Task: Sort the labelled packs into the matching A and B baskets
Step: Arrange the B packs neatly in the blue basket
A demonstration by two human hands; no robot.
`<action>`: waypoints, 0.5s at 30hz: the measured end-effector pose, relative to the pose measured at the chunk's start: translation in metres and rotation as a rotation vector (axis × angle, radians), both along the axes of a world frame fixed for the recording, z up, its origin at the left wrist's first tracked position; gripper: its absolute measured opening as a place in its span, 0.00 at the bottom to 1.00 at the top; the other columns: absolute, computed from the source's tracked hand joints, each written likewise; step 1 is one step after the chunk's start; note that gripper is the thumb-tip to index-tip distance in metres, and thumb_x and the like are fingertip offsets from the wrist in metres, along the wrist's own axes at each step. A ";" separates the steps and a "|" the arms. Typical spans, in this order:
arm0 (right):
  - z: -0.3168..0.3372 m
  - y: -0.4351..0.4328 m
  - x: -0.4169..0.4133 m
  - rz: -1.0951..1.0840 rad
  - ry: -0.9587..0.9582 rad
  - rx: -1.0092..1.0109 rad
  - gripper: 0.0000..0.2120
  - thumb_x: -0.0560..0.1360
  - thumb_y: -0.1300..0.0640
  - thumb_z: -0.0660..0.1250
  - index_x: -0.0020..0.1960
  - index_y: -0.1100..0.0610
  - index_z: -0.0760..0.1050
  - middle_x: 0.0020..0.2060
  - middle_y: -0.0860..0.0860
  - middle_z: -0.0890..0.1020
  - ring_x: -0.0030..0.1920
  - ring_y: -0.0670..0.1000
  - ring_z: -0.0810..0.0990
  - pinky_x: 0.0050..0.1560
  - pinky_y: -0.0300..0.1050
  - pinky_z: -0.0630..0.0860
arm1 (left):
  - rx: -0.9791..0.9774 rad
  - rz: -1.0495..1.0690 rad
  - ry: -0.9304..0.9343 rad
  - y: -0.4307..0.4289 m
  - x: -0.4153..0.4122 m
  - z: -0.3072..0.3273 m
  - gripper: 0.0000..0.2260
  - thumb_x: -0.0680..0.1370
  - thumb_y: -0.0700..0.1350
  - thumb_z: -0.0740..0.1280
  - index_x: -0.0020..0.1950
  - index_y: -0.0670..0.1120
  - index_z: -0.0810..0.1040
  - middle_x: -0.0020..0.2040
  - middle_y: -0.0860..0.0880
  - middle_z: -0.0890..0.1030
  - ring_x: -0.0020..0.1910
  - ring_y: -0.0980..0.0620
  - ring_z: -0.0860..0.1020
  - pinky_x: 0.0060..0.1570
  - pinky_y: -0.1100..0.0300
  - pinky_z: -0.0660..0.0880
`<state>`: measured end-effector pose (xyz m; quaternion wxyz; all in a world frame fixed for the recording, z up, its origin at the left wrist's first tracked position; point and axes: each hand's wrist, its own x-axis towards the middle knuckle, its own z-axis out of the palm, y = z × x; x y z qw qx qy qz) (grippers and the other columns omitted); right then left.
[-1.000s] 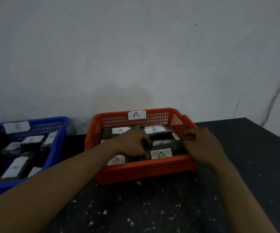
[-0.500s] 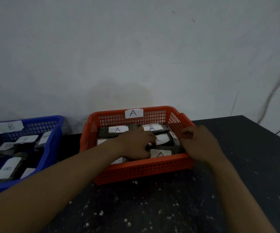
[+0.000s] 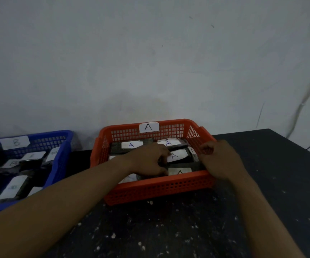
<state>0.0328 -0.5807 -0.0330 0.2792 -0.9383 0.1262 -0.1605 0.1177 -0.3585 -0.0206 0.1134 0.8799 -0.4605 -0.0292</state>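
Both your hands are in the red basket [image 3: 161, 189] mid-frame: left hand [image 3: 148, 161] curled down onto the A packs [image 3: 176, 155], right hand [image 3: 219, 161] curled at the right rim. Can't tell if either actually grips a pack. Blue basket [image 3: 61, 164] with B packs [image 3: 12, 187] sits at the left edge.

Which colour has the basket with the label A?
The A basket is orange-red, seen best in the head view.
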 end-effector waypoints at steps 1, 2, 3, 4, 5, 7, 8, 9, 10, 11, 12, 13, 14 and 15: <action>0.000 0.000 0.000 -0.001 0.000 0.003 0.19 0.70 0.45 0.65 0.60 0.45 0.76 0.60 0.51 0.74 0.47 0.51 0.75 0.46 0.45 0.72 | 0.007 -0.003 0.007 0.001 0.001 0.000 0.12 0.73 0.54 0.71 0.46 0.45 0.81 0.68 0.52 0.73 0.66 0.54 0.69 0.57 0.62 0.66; 0.001 0.000 -0.001 -0.003 0.000 0.005 0.19 0.70 0.45 0.65 0.60 0.45 0.76 0.60 0.51 0.73 0.48 0.51 0.74 0.47 0.46 0.72 | 0.009 -0.004 0.018 0.002 0.003 0.001 0.12 0.73 0.53 0.71 0.45 0.45 0.81 0.68 0.52 0.73 0.67 0.55 0.69 0.58 0.62 0.66; 0.001 0.001 -0.001 -0.003 0.001 0.008 0.19 0.70 0.45 0.65 0.60 0.45 0.76 0.60 0.51 0.73 0.48 0.51 0.75 0.47 0.46 0.73 | 0.003 0.004 0.043 0.003 0.004 0.001 0.11 0.73 0.53 0.72 0.43 0.45 0.81 0.67 0.52 0.74 0.67 0.56 0.69 0.59 0.61 0.68; 0.001 0.001 -0.002 -0.003 0.003 0.011 0.19 0.70 0.45 0.65 0.60 0.45 0.76 0.60 0.51 0.73 0.49 0.52 0.75 0.48 0.47 0.74 | -0.013 0.020 0.082 0.005 0.004 0.002 0.11 0.72 0.53 0.72 0.42 0.45 0.80 0.66 0.53 0.75 0.66 0.56 0.69 0.60 0.59 0.69; 0.002 0.001 -0.002 -0.003 0.005 0.014 0.19 0.70 0.45 0.65 0.60 0.45 0.76 0.60 0.51 0.72 0.49 0.52 0.75 0.49 0.48 0.74 | -0.034 0.034 0.124 0.006 0.005 0.003 0.11 0.72 0.52 0.73 0.41 0.45 0.79 0.64 0.53 0.76 0.66 0.57 0.70 0.60 0.58 0.70; 0.003 0.002 -0.002 -0.003 0.009 0.017 0.19 0.70 0.45 0.66 0.60 0.44 0.75 0.59 0.50 0.72 0.48 0.51 0.75 0.48 0.48 0.74 | -0.064 0.045 0.176 0.009 0.007 0.004 0.12 0.72 0.50 0.73 0.39 0.43 0.78 0.60 0.53 0.78 0.64 0.59 0.71 0.59 0.59 0.71; 0.003 0.001 -0.002 -0.001 0.011 0.019 0.19 0.70 0.45 0.66 0.60 0.44 0.75 0.59 0.50 0.72 0.48 0.51 0.75 0.48 0.48 0.74 | -0.066 0.049 0.190 0.009 0.007 0.005 0.12 0.71 0.50 0.74 0.38 0.43 0.77 0.59 0.53 0.78 0.63 0.60 0.71 0.57 0.61 0.70; 0.003 0.002 -0.003 0.001 0.012 0.022 0.19 0.70 0.45 0.66 0.61 0.45 0.75 0.59 0.50 0.73 0.49 0.52 0.76 0.49 0.48 0.75 | -0.062 0.050 0.196 0.009 0.007 0.006 0.11 0.71 0.49 0.74 0.38 0.42 0.77 0.58 0.53 0.79 0.62 0.61 0.71 0.55 0.63 0.69; 0.003 0.002 -0.002 0.002 0.013 0.026 0.19 0.70 0.46 0.66 0.61 0.45 0.75 0.59 0.50 0.73 0.49 0.52 0.77 0.49 0.49 0.76 | -0.052 0.050 0.190 0.009 0.007 0.006 0.11 0.71 0.49 0.74 0.38 0.43 0.77 0.58 0.54 0.79 0.63 0.61 0.71 0.55 0.63 0.69; 0.003 0.002 -0.002 0.002 0.012 0.028 0.19 0.70 0.46 0.66 0.61 0.45 0.75 0.59 0.50 0.73 0.49 0.52 0.77 0.49 0.50 0.76 | -0.038 0.046 0.176 0.008 0.007 0.007 0.11 0.71 0.49 0.74 0.37 0.43 0.77 0.57 0.54 0.78 0.63 0.60 0.71 0.56 0.62 0.71; 0.003 0.003 -0.003 0.001 0.012 0.027 0.19 0.70 0.46 0.66 0.61 0.45 0.75 0.60 0.50 0.72 0.48 0.52 0.76 0.48 0.49 0.76 | -0.020 0.041 0.157 0.007 0.006 0.007 0.12 0.71 0.50 0.74 0.37 0.44 0.76 0.57 0.53 0.78 0.64 0.59 0.71 0.57 0.59 0.73; 0.002 0.003 -0.003 -0.002 0.012 0.023 0.19 0.71 0.46 0.67 0.61 0.45 0.75 0.60 0.50 0.72 0.48 0.51 0.75 0.47 0.47 0.75 | 0.000 0.034 0.132 0.006 0.005 0.008 0.12 0.71 0.50 0.74 0.36 0.44 0.76 0.56 0.52 0.78 0.64 0.57 0.72 0.58 0.56 0.74; 0.002 0.003 -0.002 -0.003 0.014 0.019 0.19 0.71 0.46 0.67 0.61 0.45 0.75 0.60 0.50 0.71 0.48 0.51 0.75 0.46 0.47 0.74 | 0.026 0.025 0.095 0.004 0.003 0.009 0.12 0.71 0.51 0.73 0.36 0.46 0.75 0.57 0.51 0.77 0.63 0.55 0.73 0.59 0.53 0.75; 0.001 0.002 -0.002 -0.002 0.016 0.016 0.19 0.71 0.46 0.67 0.61 0.45 0.74 0.60 0.50 0.71 0.48 0.51 0.75 0.45 0.46 0.73 | 0.053 0.015 0.053 0.003 0.001 0.009 0.11 0.72 0.51 0.72 0.36 0.47 0.75 0.57 0.49 0.77 0.62 0.52 0.74 0.58 0.51 0.76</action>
